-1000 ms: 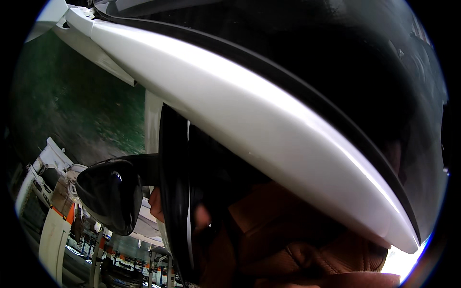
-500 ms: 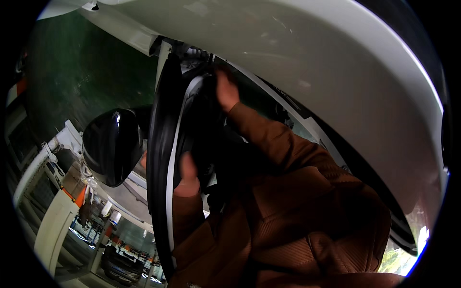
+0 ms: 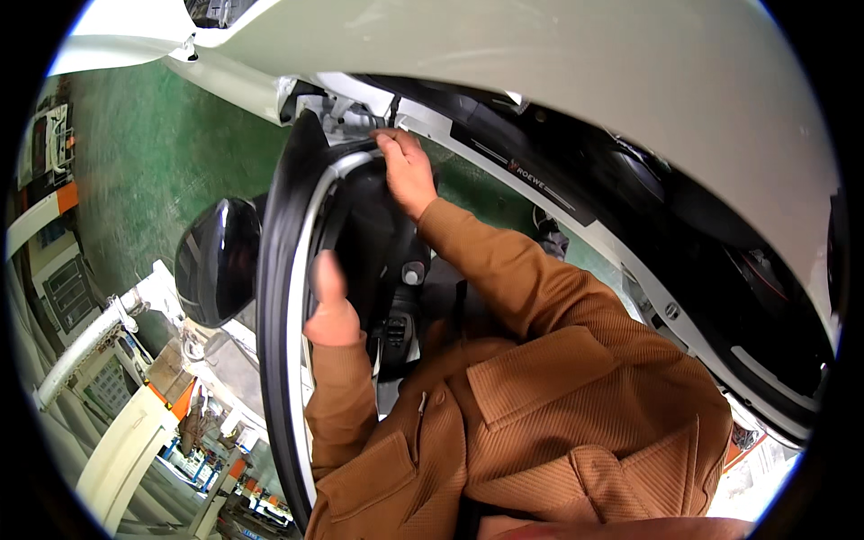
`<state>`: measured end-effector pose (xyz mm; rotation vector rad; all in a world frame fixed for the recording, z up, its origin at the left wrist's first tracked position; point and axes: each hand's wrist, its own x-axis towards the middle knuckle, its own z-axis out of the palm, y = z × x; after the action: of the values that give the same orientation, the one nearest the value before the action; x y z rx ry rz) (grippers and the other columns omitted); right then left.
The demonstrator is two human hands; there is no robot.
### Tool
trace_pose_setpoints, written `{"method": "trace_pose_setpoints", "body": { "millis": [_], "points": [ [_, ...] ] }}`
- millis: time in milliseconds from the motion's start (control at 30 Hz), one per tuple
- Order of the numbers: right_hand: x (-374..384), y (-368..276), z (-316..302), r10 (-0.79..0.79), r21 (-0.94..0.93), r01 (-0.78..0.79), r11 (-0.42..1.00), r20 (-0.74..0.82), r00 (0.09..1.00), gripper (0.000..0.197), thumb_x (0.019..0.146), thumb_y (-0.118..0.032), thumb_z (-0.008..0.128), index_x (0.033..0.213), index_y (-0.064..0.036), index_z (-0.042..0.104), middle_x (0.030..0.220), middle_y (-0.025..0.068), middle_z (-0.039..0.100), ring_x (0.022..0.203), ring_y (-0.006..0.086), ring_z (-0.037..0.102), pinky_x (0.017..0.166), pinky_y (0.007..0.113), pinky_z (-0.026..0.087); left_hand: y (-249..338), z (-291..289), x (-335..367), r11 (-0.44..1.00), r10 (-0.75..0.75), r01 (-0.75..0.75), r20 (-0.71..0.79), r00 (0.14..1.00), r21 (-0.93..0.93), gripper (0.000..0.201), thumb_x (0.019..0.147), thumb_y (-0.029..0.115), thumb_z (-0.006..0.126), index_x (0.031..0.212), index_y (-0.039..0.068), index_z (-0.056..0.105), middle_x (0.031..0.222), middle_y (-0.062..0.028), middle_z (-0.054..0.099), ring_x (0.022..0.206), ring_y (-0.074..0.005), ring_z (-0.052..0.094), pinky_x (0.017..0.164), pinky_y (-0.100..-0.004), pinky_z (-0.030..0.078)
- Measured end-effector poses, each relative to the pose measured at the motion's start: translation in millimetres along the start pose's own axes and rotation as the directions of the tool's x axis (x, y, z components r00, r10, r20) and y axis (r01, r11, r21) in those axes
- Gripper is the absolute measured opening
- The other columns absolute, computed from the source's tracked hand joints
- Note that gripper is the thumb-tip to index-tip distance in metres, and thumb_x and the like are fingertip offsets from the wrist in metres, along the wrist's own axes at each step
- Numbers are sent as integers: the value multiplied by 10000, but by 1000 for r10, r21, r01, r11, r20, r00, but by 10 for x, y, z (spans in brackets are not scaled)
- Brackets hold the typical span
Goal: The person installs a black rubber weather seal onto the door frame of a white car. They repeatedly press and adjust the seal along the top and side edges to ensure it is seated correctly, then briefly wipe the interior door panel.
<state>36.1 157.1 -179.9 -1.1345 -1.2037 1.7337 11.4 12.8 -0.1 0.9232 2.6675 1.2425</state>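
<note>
green floor (image 3: 171, 135) fills the ten o'clock side, with the clock read from the middle of the view, and a white tubular arm (image 3: 85, 346) slants across at nine. at eight o'clock stand a cream panel (image 3: 121, 450) and an orange block (image 3: 178, 402), with cluttered workshop gear crowding seven o'clock, too small to sort out.

overhead, from twelve to two o'clock, curves the car's pale roof edge (image 3: 630, 54). beneath it, at one o'clock, runs a pale door sill with a dark sill plate (image 3: 562, 205), and the dark cabin lies beyond that toward two and three.

an open car door (image 3: 277, 342) stands edge-up between the person and the green floor, its black and white frame bowing from eleven o'clock down to seven. a glossy black side mirror (image 3: 219, 265) juts from its outer side at nine. on the inner side, near the middle, sit a small round knob (image 3: 412, 273) and, toward seven, a switch panel (image 3: 396, 331).

the right hand (image 3: 410, 175), at twelve o'clock, has its fingers together and laid over the upper corner of the door; how firmly they press cannot be told. the left hand (image 3: 333, 315), at eight, is just beside the frame, thumb pointing to twelve and blurred; its other fingers are hidden, so its grip cannot be told. both sleeves belong to a ribbed brown jacket (image 3: 558, 396), widest at five.
</note>
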Motion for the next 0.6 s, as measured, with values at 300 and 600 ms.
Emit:
{"method": "trace_pose_setpoints", "body": {
  "millis": [300, 600],
  "points": [
    [-360, -969, -436, -539, 108, 545, 831, 398, 743, 247, 930, -115, 734, 1166, -45, 756, 1226, 122, 730, 1200, 307, 652, 1072, 395, 495, 197, 147, 92, 925, -71, 84, 48, 996, -370, 353, 1041, 98, 675, 1348, -72, 643, 1321, -154, 687, 1160, -237, 664, 1042, -380, 525],
    [-587, -1063, -356, -594, -86, 663, 743, 370, 714, 426, 840, -200, 734, 1233, -38, 711, 1263, 121, 692, 1201, 341, 640, 1073, 439, 509, 262, 210, 81, 835, -83, 134, 117, 990, -534, 393, 1067, 129, 640, 1410, -57, 592, 1372, -159, 662, 1196, -245, 664, 1066, -393, 543]
  ]
}}
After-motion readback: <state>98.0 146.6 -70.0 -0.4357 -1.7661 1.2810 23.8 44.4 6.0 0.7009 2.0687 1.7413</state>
